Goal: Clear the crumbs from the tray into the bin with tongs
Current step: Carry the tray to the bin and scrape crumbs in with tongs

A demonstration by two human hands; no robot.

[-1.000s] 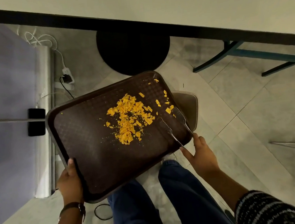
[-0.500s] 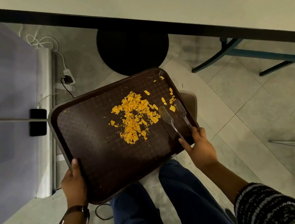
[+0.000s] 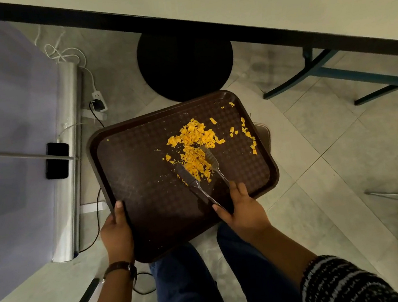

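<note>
Left hand (image 3: 116,231) gripped the tray (image 3: 132,183) rim, holding it above the bin (image 3: 263,136); right hand (image 3: 242,210) clasped the tongs (image 3: 200,175), whose tips straddled the crumbs (image 3: 195,148) beyond its fingers, apparently for sweeping.

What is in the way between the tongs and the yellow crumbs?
Nothing visible. The tongs, held in the right hand, are open with their tips already in the crumbs on the tray, which the left hand holds.

We hold the tray (image 3: 149,206) above our legs (image 3: 189,288); crumbs (image 3: 194,149) lie on its far right part, tongs (image 3: 203,175) among them, bin (image 3: 263,136) beneath its right edge.
</note>
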